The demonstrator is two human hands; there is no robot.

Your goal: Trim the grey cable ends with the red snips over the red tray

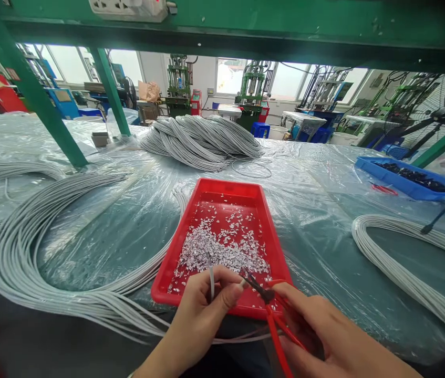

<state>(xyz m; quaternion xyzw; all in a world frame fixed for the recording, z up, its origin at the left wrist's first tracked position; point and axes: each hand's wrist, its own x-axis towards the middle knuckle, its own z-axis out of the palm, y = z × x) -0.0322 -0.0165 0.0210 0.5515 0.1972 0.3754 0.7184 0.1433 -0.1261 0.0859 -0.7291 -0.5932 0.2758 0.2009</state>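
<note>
"What's in the left hand?"

"A thin pale cable. The thumb and fingers pinch it close to its end, and part of it arches up behind the thumb."

"And the right hand?"

"Its fingers are wrapped around the red handles of a pair of cutters. The dark tip points at the cable end, right beside it. I can't tell whether the two touch, or how far the blades are open."

"Where is all this?"

"Over the near end of a red tray. Small shiny scraps lie in it, heaped thickest in the middle and nearer part, thinly scattered toward the far end."

"What's around the tray?"

"It sits on a table covered with clear plastic. A big loop of grey cables curves along its left, and a heavy pile of coiled cable lies beyond it. Well to the right is another bundle."

"And farther back on that side?"

"A blue tray holding black pieces, with a small red-handled tool beside it."
</note>
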